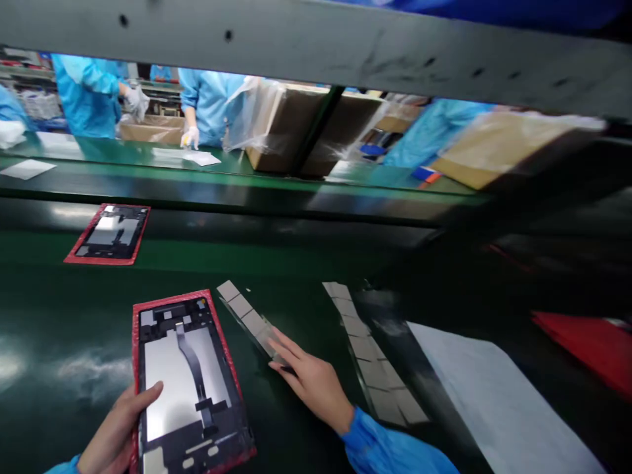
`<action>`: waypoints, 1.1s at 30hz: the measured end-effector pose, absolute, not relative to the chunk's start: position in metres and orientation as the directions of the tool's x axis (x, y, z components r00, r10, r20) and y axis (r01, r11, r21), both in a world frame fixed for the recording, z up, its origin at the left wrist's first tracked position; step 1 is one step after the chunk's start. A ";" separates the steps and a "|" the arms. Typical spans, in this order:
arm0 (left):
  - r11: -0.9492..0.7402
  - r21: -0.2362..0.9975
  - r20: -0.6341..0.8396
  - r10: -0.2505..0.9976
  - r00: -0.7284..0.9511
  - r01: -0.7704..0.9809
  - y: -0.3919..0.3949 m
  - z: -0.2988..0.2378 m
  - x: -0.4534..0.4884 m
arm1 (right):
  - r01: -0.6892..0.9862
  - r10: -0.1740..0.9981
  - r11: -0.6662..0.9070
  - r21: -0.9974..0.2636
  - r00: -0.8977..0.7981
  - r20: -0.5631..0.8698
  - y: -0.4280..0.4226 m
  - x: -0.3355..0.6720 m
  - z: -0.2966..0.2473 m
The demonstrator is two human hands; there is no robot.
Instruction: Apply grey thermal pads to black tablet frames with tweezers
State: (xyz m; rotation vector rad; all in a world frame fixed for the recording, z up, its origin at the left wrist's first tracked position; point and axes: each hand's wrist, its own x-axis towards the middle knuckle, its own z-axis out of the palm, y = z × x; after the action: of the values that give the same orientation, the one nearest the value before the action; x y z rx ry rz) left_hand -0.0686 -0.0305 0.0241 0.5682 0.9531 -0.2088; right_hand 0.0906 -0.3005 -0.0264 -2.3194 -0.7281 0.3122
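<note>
A red-framed tablet back panel (187, 385) lies open-side up in front of me, showing a silver plate, black parts and a dark ribbon cable. My left hand (116, 431) grips its left edge, thumb over the rim. My right hand (309, 378) lies flat with fingers stretched out on the near end of a strip of grey square pads (244, 316) just right of the panel. A second strip of grey pads (368, 359) runs farther right.
Another red-framed panel (109, 234) lies on the green belt at upper left. A white sheet (498, 401) and a red object (587, 342) sit at right. Across the line, people in blue coats stand beside cardboard boxes (291, 131). A grey beam (316, 46) spans the top.
</note>
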 end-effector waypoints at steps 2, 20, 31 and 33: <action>0.822 0.356 -0.836 0.067 0.545 0.444 -0.027 0.025 -0.065 | 0.549 0.649 -0.663 -0.510 0.761 -0.025 -0.305 0.103 -0.032; 0.618 0.505 -0.783 0.036 0.620 0.602 -0.066 0.016 0.007 | 0.112 -0.024 -0.413 -0.904 0.991 0.134 -0.321 0.097 -0.013; -0.473 0.543 -0.524 0.454 0.720 0.694 -0.015 0.030 -0.022 | -0.527 0.083 0.172 -0.832 0.850 -0.521 -0.360 0.088 -0.017; -0.839 0.401 -0.154 0.333 0.930 0.367 -0.019 0.037 -0.014 | -0.499 0.071 0.214 -0.840 0.866 -0.496 -0.360 0.080 -0.018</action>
State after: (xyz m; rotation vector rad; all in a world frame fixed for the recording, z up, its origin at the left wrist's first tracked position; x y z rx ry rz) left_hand -0.0139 -0.0195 0.0368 2.6545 0.5054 -0.1088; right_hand 0.0805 -0.3599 -0.0184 -1.3029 0.3894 0.4091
